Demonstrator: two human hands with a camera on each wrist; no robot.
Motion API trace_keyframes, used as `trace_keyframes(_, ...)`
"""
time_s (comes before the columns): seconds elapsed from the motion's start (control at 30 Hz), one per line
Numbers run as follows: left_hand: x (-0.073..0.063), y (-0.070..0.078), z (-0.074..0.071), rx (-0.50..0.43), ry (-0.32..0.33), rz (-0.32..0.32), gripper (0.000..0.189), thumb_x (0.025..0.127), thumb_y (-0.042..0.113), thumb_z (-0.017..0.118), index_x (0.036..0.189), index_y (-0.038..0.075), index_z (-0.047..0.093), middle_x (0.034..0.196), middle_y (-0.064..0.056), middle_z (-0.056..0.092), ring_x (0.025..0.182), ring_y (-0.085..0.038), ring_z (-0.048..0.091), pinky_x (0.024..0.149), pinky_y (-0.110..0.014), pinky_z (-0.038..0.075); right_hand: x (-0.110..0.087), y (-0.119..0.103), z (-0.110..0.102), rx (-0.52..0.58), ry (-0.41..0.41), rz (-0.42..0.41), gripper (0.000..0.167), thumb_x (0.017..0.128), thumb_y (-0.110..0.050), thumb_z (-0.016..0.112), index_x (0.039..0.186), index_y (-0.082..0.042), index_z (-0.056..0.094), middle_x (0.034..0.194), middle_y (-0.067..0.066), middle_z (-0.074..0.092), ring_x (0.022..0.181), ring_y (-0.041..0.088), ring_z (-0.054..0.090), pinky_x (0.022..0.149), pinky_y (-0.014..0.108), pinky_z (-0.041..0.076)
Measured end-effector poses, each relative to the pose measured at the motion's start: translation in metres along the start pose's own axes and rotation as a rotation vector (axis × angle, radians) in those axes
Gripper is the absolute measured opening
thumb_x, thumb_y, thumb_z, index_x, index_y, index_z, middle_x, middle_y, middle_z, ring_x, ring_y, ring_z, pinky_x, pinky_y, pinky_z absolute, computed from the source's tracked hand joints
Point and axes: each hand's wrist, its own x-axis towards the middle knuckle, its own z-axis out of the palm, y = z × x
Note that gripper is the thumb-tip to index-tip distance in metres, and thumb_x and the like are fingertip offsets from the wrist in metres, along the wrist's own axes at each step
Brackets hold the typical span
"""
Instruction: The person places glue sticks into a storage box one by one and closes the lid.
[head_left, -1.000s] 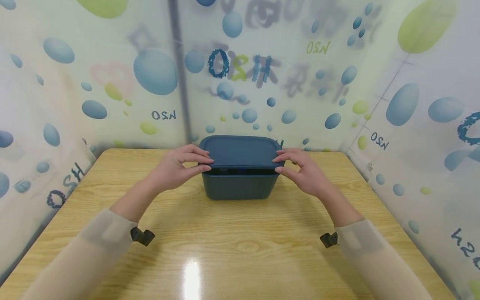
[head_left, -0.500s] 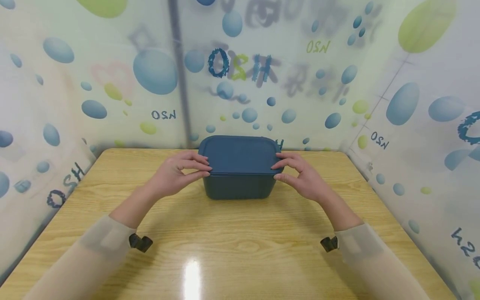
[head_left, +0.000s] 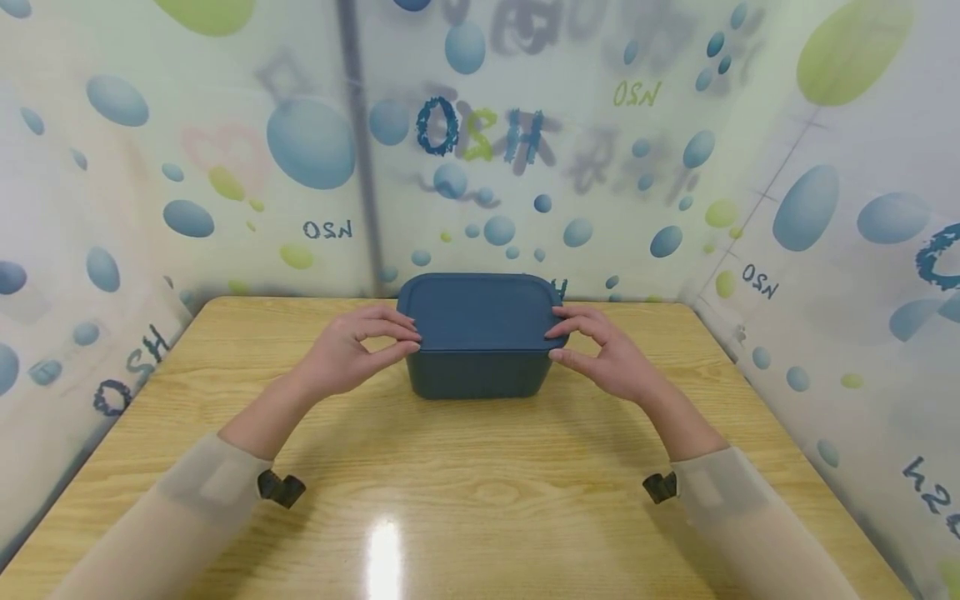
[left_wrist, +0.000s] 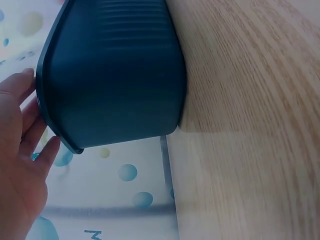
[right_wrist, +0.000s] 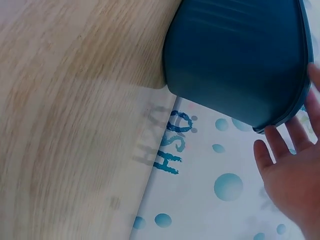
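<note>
A dark blue box (head_left: 480, 375) with rounded corners stands at the back of the wooden table. Its matching blue lid (head_left: 483, 308) lies flat over the top, and no gap shows along the front. At the lid's left front corner, my left hand (head_left: 356, 350) has its fingers over the edge and its thumb at the front, pinching the rim. The right hand (head_left: 607, 354) pinches the right front corner in the same way. In the left wrist view, fingertips (left_wrist: 27, 77) touch the lid's rim beside the box wall (left_wrist: 115, 85). What the box contains is hidden.
The wooden table (head_left: 480, 500) stretches from the box towards me. A patterned wall covering (head_left: 495, 192) with blue and green drops rises close behind the box, with more on both sides. Small black devices (head_left: 281, 487) sit at the wrists.
The lid's front edge has come down onto the box and the dark gap at the front has vanished. Both hands have lowered slightly with it and have stayed at its corners.
</note>
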Motion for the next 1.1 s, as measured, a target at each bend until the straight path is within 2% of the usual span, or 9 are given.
trace_keyframes(0.13,0.004,-0.005,-0.004,-0.006,-0.009,-0.108,0.022,0.100,0.014,0.083,0.121,0.012,0.085,0.129,-0.008,0.072,0.125,-0.032,0.067,0.100,-0.038,0.058,0.006,0.001,-0.003,0.005,0.022,0.051,0.042,0.110,-0.029,0.071,0.148,-0.014,0.065,0.169,0.010,0.048,0.157,0.038,0.044,0.126,0.066,0.035)
trace_keyframes(0.27,0.012,-0.015,-0.007,-0.006,-0.094,-0.256,0.048,0.108,0.030,0.074,0.151,0.009,0.067,0.145,-0.015,0.058,0.133,-0.036,0.059,0.109,-0.059,0.054,0.017,0.005,-0.006,0.005,0.015,0.102,0.059,0.113,-0.037,0.064,0.166,-0.017,0.049,0.174,0.011,0.042,0.156,0.040,0.046,0.125,0.065,0.038)
trace_keyframes(0.37,0.018,-0.023,-0.008,-0.019,-0.184,-0.361,0.065,0.110,0.043,0.067,0.166,0.014,0.050,0.151,-0.017,0.052,0.136,-0.037,0.058,0.110,-0.061,0.054,0.024,0.011,-0.007,0.019,-0.020,0.161,0.065,0.114,-0.045,0.060,0.172,-0.026,0.039,0.179,0.009,0.034,0.158,0.041,0.046,0.124,0.066,0.040)
trace_keyframes(0.47,0.021,-0.031,-0.008,-0.036,-0.249,-0.424,0.074,0.110,0.053,0.063,0.173,0.020,0.039,0.153,-0.016,0.053,0.134,-0.037,0.062,0.108,-0.058,0.056,0.029,0.016,-0.006,0.035,-0.055,0.208,0.068,0.114,-0.051,0.057,0.175,-0.032,0.033,0.181,0.011,0.030,0.158,0.043,0.044,0.122,0.067,0.042)
trace_keyframes(0.6,0.021,-0.037,-0.006,-0.067,-0.281,-0.466,0.078,0.110,0.058,0.061,0.175,0.026,0.032,0.150,-0.014,0.058,0.128,-0.036,0.065,0.102,-0.054,0.057,0.033,0.021,-0.002,0.063,-0.080,0.229,0.070,0.114,-0.053,0.055,0.176,-0.036,0.027,0.179,0.018,0.030,0.157,0.046,0.044,0.123,0.068,0.040)
trace_keyframes(0.73,0.019,-0.038,-0.004,-0.100,-0.267,-0.492,0.078,0.109,0.060,0.062,0.175,0.030,0.032,0.141,-0.013,0.062,0.118,-0.033,0.068,0.096,-0.048,0.058,0.034,0.024,0.002,0.099,-0.079,0.220,0.068,0.115,-0.051,0.054,0.176,-0.036,0.026,0.176,0.021,0.035,0.154,0.046,0.048,0.121,0.066,0.042)
trace_keyframes(0.83,0.018,-0.037,-0.002,-0.127,-0.249,-0.506,0.077,0.108,0.058,0.064,0.174,0.032,0.033,0.135,-0.013,0.065,0.113,-0.037,0.071,0.092,-0.044,0.058,0.034,0.027,0.004,0.124,-0.072,0.204,0.067,0.116,-0.048,0.053,0.176,-0.036,0.026,0.173,0.022,0.039,0.151,0.044,0.050,0.117,0.065,0.044)
trace_keyframes(0.97,0.018,-0.036,0.001,-0.156,-0.237,-0.512,0.075,0.109,0.055,0.065,0.174,0.033,0.034,0.130,-0.015,0.066,0.112,-0.042,0.073,0.089,-0.041,0.058,0.033,0.032,0.006,0.159,-0.065,0.194,0.066,0.117,-0.047,0.050,0.176,-0.036,0.024,0.172,0.021,0.040,0.149,0.044,0.051,0.117,0.069,0.043)
trace_keyframes(1.1,0.019,-0.036,0.003,-0.150,-0.239,-0.505,0.075,0.109,0.055,0.064,0.174,0.033,0.033,0.128,-0.015,0.067,0.111,-0.041,0.072,0.088,-0.039,0.058,0.032,0.035,0.007,0.182,-0.053,0.193,0.064,0.118,-0.046,0.049,0.176,-0.037,0.024,0.174,0.020,0.037,0.148,0.045,0.053,0.117,0.072,0.042)
